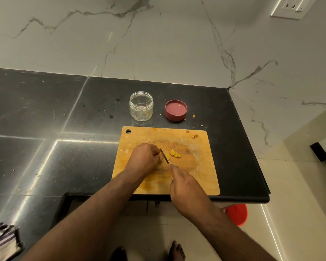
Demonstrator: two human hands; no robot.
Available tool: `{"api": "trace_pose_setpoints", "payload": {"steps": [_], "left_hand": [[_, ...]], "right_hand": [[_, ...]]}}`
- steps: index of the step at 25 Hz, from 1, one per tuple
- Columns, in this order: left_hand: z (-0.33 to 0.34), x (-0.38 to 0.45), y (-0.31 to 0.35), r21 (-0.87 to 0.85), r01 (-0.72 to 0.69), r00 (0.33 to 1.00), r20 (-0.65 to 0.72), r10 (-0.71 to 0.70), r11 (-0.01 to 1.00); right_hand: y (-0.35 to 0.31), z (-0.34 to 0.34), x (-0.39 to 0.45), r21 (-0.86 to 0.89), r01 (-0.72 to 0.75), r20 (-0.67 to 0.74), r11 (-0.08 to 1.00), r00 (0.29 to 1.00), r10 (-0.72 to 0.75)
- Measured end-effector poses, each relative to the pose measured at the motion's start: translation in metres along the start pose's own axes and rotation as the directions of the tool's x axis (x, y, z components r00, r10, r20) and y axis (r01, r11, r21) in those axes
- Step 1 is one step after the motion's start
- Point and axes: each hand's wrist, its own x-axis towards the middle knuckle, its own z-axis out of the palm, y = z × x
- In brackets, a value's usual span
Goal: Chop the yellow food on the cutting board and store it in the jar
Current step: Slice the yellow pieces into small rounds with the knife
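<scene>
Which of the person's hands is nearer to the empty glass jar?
Left. The left hand holds the yellow food on the cutting board just below the jar; the right hand, gripping the knife, sits farther back toward the counter's edge.

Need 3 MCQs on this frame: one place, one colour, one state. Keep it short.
1. Where does the clear glass jar stand?
A. on the wooden cutting board
B. on the black counter behind the board
C. on the floor

2. What colour is the round lid?
A. dark red
B. green
C. white

3. What state is the jar in?
A. lidded
B. open, nearly empty
C. tipped over

Answers:
1 B: it stands on the black counter past the far edge of the wooden cutting board.
2 A: the lid beside the jar is dark red.
3 B: its mouth is uncovered, and the lid lies apart.
</scene>
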Motion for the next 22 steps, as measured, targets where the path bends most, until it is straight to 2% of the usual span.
{"api": "trace_pose_setpoints", "payload": {"steps": [5,9,18,22], "left_hand": [[-0.001,0.000,0.000,0.018,-0.006,1.000,0.002,0.006,1.000],[0.000,-0.001,0.000,0.004,0.000,1.000,-0.026,0.000,1.000],[0.000,-0.004,-0.001,-0.013,0.001,1.000,0.003,-0.001,1.000],[0.000,-0.007,-0.001,-0.056,0.013,0.999,-0.034,-0.015,0.998]], "right_hand": [[-0.002,0.001,0.016,-0.008,-0.002,0.027,1.000,1.000,0.002],[0.002,0.008,-0.014,0.037,-0.029,0.043,0.999,0.999,0.028],[0.009,-0.015,-0.024,0.208,-0.065,-0.086,0.976,0.993,0.084],[0.006,-0.014,-0.022,0.176,-0.054,-0.052,0.983,0.997,0.064]]}}
